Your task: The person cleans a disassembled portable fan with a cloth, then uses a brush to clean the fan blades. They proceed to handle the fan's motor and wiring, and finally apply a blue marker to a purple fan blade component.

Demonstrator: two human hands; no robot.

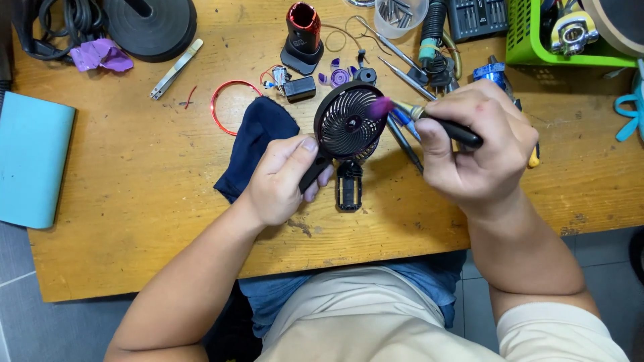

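Left hand [278, 181]: closed around the black handle of a small black fan [349, 122], which is held upright above the wooden bench [134, 188].
Right hand [479, 144]: fingers clamped on a dark-handled brush [429, 121]; its purple bristle tip is pressed against the fan's grille.
Beneath the fan: a black plastic part [349, 186] is laid flat on the bench.
Left of the fan: a dark blue cloth [255, 144], touched by a red wire loop [231, 100].
Farther back: a red-and-black cylinder [303, 37] is stood upright; purple fan blades [339, 74] lie beside it.
Far right corner: a green basket [530, 47].
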